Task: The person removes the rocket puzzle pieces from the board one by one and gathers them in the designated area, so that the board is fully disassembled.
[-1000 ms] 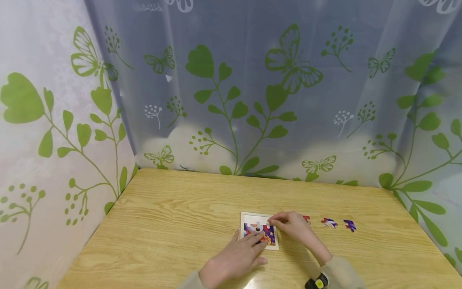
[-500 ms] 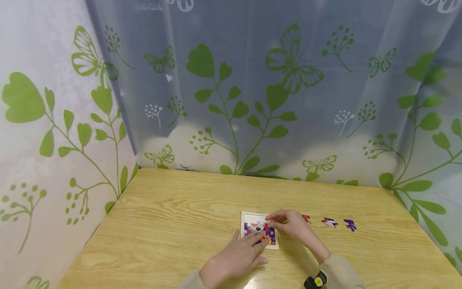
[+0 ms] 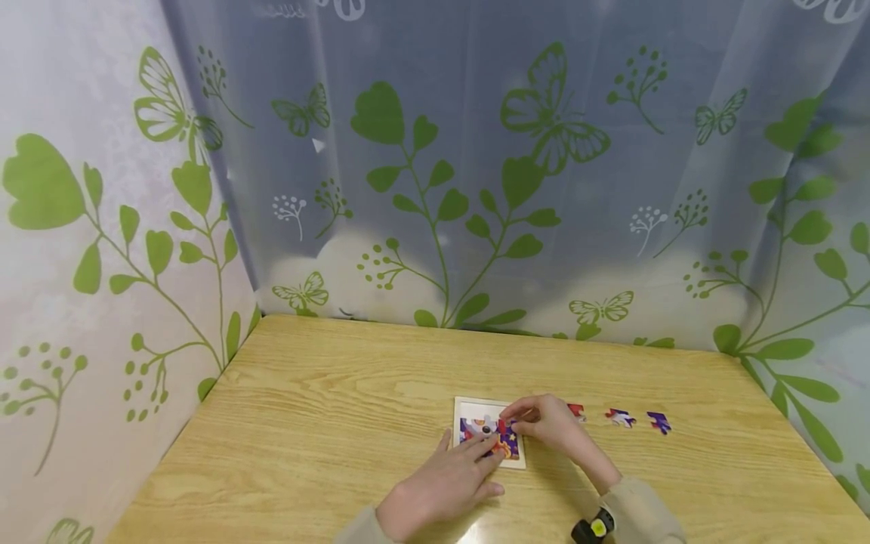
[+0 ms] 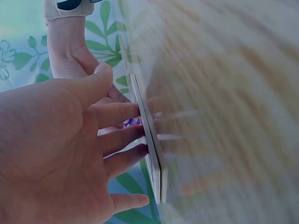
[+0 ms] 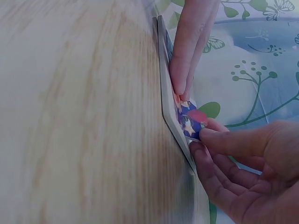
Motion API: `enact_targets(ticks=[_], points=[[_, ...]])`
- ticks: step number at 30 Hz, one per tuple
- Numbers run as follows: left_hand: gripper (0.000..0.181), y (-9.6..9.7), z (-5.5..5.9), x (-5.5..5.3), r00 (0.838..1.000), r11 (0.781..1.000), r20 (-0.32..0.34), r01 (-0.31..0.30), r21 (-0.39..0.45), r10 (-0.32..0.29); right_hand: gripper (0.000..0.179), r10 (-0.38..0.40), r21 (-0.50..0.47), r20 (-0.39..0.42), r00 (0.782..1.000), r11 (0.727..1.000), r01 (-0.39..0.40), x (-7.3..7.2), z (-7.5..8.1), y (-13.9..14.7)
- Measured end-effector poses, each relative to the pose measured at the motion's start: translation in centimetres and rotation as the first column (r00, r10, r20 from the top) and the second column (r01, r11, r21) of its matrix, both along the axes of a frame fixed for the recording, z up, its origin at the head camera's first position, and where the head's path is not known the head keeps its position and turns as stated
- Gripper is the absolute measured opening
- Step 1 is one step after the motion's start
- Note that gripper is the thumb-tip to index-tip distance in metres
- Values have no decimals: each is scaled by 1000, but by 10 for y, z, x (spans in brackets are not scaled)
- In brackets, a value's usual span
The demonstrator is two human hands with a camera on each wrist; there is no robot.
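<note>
A small jigsaw puzzle in a white frame (image 3: 458, 412) lies on the table, its lower part filled with purple, red and white pieces and its upper part bare white. My left hand (image 3: 450, 476) rests on it with straight fingers, the tips touching the filled part. At the frame's right side, my right hand (image 3: 553, 425) pinches a puzzle piece between thumb and fingers. Close up in the right wrist view, that puzzle piece (image 5: 191, 126) shows purple with a pale star; the fingers partly cover it, and I cannot tell where it ends and its neighbours begin.
To the right of the frame lie a red piece (image 3: 577, 412), partly behind the right hand, a red, white and purple piece (image 3: 621, 418) and a purple piece (image 3: 658, 422). A printed curtain (image 3: 435, 249) stands along the back of the wooden table (image 3: 326, 423).
My right hand has shifted very slightly left, and its fingers have moved a little at the frame's right side. My left hand stays in place on the puzzle.
</note>
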State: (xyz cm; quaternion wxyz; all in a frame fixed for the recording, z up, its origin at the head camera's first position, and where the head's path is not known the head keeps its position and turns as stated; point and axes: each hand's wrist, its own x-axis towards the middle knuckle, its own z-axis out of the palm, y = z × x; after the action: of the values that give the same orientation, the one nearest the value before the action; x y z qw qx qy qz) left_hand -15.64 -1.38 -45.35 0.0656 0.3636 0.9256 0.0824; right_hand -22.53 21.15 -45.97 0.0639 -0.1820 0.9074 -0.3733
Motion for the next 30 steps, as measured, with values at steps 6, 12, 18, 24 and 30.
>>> enact_targets(ticks=[6, 12, 18, 24, 30], points=[[57, -1, 2, 0, 1000, 1000, 19, 2, 1, -2, 16, -4, -19, 9, 1000, 1000, 5, 0, -1, 0], [57, -1, 2, 0, 1000, 1000, 18, 2, -3, -2, 16, -38, -18, 26, 999, 999, 39, -1, -1, -2], [58, -1, 3, 0, 1000, 1000, 13, 3, -5, -3, 17, -81, -11, 38, 996, 997, 82, 0, 1, -5], [58, -1, 3, 0, 1000, 1000, 21, 0, -3, 1, 18, -160, -7, 43, 986, 987, 161, 0, 5, -6], [58, 0, 1, -1, 1000, 1000, 20, -2, 2, 2, 20, -171, -84, 74, 983, 981, 177, 0, 6, 0]])
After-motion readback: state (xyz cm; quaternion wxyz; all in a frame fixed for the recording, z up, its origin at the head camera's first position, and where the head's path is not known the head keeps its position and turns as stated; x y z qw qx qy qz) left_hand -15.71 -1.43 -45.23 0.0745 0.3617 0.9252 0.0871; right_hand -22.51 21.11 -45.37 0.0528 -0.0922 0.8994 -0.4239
